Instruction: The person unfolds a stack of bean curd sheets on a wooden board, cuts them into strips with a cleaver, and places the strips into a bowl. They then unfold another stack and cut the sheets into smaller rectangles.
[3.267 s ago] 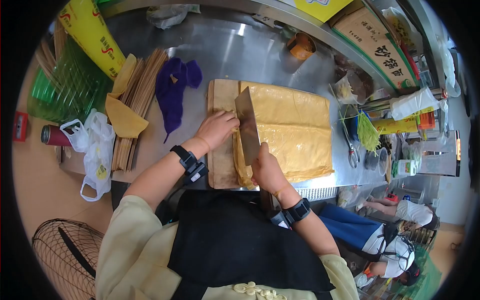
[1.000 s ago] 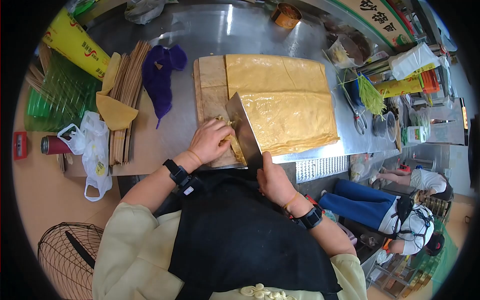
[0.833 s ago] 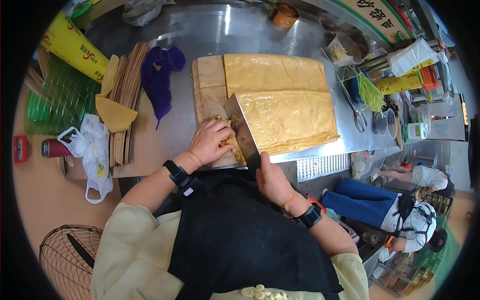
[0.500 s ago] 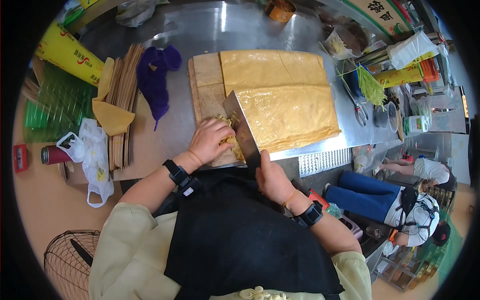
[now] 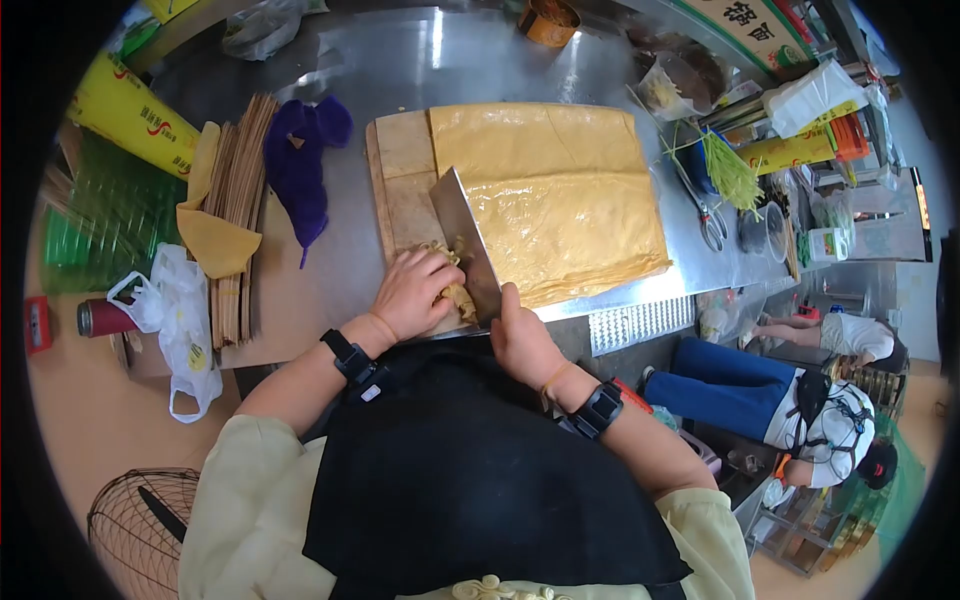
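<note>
My right hand (image 5: 525, 345) is wrapped round the handle of a broad cleaver (image 5: 467, 240). The blade stands on edge at the left side of a stack of yellow tofu skin sheets (image 5: 565, 215), which lies folded on a wooden cutting board (image 5: 402, 190). Left of the blade, my left hand (image 5: 415, 292) has its fingers curled over a small heap of cut tofu skin strips (image 5: 458, 302). Its fingertips are close to the flat of the cleaver. The blade's lower edge is hidden where it meets the sheets and strips.
Left of the board lie a purple cloth (image 5: 300, 185), a bundle of thin wooden sticks (image 5: 240, 170) and a white plastic bag (image 5: 178, 325). Scissors (image 5: 711, 225) and a tin can (image 5: 548, 22) rest on the metal table. Two other people stand at the right.
The whole view has shifted slightly. The cleaver and my right hand have moved a little left, nearer my left hand. My left hand still rests on the strips.
</note>
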The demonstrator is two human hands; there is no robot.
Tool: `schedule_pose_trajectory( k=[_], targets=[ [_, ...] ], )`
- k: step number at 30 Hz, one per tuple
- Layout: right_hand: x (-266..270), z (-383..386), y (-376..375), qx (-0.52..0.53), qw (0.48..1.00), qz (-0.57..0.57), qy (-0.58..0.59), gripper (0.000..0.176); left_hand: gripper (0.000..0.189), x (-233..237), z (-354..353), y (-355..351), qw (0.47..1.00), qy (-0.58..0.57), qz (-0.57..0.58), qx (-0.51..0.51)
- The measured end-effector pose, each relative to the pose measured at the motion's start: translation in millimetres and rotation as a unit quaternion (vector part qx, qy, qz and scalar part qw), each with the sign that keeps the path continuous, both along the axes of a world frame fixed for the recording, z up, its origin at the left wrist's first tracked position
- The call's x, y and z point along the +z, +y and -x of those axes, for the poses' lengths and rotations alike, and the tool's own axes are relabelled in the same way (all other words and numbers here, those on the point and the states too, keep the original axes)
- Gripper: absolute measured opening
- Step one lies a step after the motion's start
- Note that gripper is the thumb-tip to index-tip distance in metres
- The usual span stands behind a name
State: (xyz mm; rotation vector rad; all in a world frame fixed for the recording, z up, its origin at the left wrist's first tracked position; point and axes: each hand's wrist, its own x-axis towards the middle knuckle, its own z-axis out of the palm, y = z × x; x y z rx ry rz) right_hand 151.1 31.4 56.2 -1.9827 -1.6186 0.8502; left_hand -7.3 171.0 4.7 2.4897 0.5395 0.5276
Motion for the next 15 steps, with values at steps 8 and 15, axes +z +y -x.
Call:
schedule_pose_trajectory(
  k=[8, 15],
  targets=[
    [1.5, -7.3, 8.9, -0.043, 0.983, 0.071, 0.161, 0.025, 0.049, 14.1, -2.8, -17.2, 0.999, -0.001, -0.044, 0.011],
    [2.6, -20.0, 19.2, -0.075, 0.942, 0.139, 0.295, 0.020, 0.026, 1.8, 2.1, -15.8, 0.995, -0.021, -0.039, -0.091]
  ],
)
